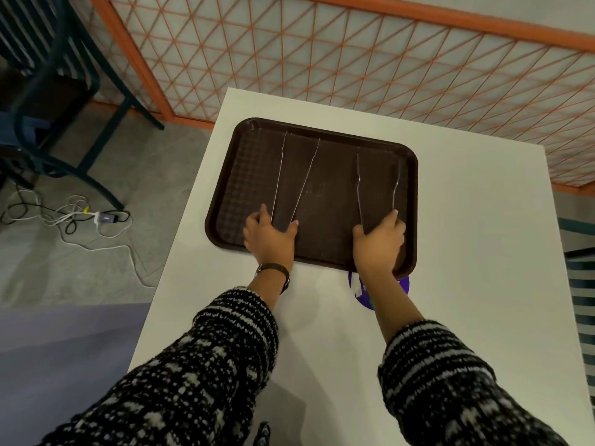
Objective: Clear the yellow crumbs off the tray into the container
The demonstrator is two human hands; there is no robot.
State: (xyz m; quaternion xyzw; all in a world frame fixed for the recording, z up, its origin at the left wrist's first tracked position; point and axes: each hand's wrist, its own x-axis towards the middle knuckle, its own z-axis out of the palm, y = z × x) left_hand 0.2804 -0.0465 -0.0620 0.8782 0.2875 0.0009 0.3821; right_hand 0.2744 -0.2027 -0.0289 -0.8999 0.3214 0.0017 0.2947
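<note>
Head view: the left hand [269, 235] grips metal tongs [279, 175] at the hinge end, their arms spread apart, and the right hand [378, 239] grips a second pair of tongs [358, 183] likewise, both pairs reaching out over the brown tray [251, 175]. Faint pale specks [314, 189] on the tray between them are too small to identify. The tray sits on a white table [467, 252], its near edge over a purple round thing [404, 284].

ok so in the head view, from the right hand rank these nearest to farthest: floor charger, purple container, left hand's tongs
From the right hand:
1. purple container, just behind it at the near rim of the tray
2. left tongs, leftward across the tray
3. floor charger, far left
</note>
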